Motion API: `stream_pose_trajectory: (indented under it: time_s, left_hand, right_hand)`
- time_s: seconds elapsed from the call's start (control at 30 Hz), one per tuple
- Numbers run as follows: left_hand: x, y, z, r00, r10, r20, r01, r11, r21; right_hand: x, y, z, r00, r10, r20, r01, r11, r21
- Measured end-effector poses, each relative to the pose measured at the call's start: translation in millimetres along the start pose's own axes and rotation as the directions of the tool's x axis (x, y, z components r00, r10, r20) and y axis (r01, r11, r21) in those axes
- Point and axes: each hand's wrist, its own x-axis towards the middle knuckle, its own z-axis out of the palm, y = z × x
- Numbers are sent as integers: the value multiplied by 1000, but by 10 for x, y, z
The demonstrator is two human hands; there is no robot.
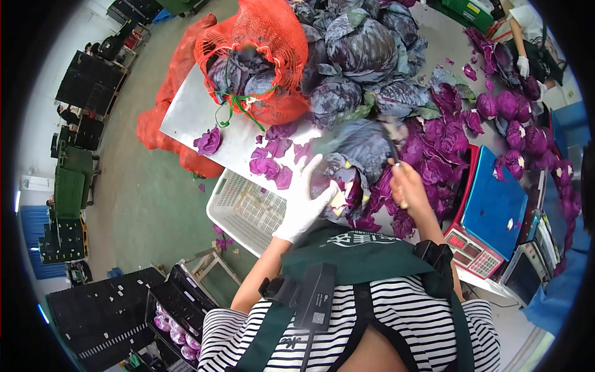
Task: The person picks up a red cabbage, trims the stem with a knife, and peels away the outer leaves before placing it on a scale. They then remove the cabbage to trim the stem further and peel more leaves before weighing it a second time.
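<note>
My left hand (304, 204), in a white glove, grips the side of a red cabbage (338, 180), thumb on its near face and fingers behind. Torn, pale-edged leaves show on the cabbage's near side. Bare, my right hand (409, 186) closes around a knife (394, 158) just right of that cabbage; motion smears its blade. Another dark cabbage (365, 146) sits right behind, also blurred. Loose purple leaves (440, 142) lie heaped to the right of my hands, and several scraps lie at left on the metal table (192, 111).
An orange mesh bag (266, 31) of cabbages stands at the back left beside piled whole cabbages (362, 46). A white crate (238, 208) sits below the table edge. At right are a blue-topped scale (493, 198), trimmed cabbages (508, 105) and another person's gloved hand (523, 66).
</note>
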Motion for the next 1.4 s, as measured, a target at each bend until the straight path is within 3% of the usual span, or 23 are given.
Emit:
stream_pose_trajectory:
  time_s: [0.07,0.13,0.2,0.27,0.3,0.33,0.4,0.43,0.47,0.5,0.53,0.6,0.67,0.9,0.97,1.13,1.2,1.27,1.37,1.4]
  left_hand:
    - [-36,-10,-12,998,-28,-55,28,1000,-9]
    - [-33,4,-97,990,-137,31,140,962,-236]
    - [-15,-176,-51,948,-315,48,291,792,-537]
    - [61,-140,-143,919,-392,37,331,720,-610]
    - [85,-189,-126,926,-378,13,297,704,-645]
    - [102,-249,-94,926,-378,6,290,701,-652]
    - [102,-339,-35,948,-317,-19,270,837,-476]
    - [99,-183,-54,944,-328,-21,302,892,-336]
    - [119,-100,-53,958,-286,-22,276,940,-203]
    - [133,-83,-36,966,-258,-11,253,954,-163]
    - [157,-72,-18,973,-231,-5,228,965,-126]
    - [169,-163,6,974,-224,28,223,942,-249]
    - [156,-207,3,974,-221,52,225,905,-360]
    - [164,-174,-74,963,-200,181,263,840,-474]
    - [162,-192,-63,966,-167,199,241,862,-446]
    - [115,-174,-44,973,-168,159,226,842,-490]
    - [77,-210,-35,974,-166,153,223,811,-542]
    - [55,-169,-50,970,-191,149,241,828,-506]
    - [29,-149,-110,965,-223,140,263,817,-514]
    - [47,-75,-190,990,-131,47,139,955,-261]
  right_hand:
    - [49,57,-214,996,57,-65,-52,995,82]
    - [-52,-60,-261,997,74,-23,-67,975,211]
    - [-192,-126,-325,999,49,-23,-43,980,196]
    - [-349,-151,-420,991,135,-20,-134,933,-333]
    - [-434,-159,-451,994,104,-39,-110,955,-276]
    - [-489,-221,-401,994,100,-35,-105,953,-286]
    - [-646,-367,-159,969,-248,-18,240,951,-194]
    - [-684,-489,-7,991,-134,29,136,931,-340]
    - [-551,-329,20,974,-152,167,210,882,-423]
    - [-477,-270,158,908,-316,274,417,734,-536]
    - [-404,-242,245,920,-250,301,384,725,-571]
    - [-308,-301,366,895,-194,403,438,558,-705]
    - [-157,-242,393,861,-234,451,506,479,-717]
    - [-36,-306,448,850,-96,518,519,327,-790]
    - [29,-165,425,764,-278,582,637,180,-750]
    - [3,-28,504,778,-454,434,605,356,-712]
    - [44,-38,519,838,-444,316,531,534,-658]
    - [110,-85,509,858,-418,299,503,559,-660]
    - [51,-154,550,834,-395,385,544,480,-688]
    - [13,-135,550,825,-411,387,556,477,-680]
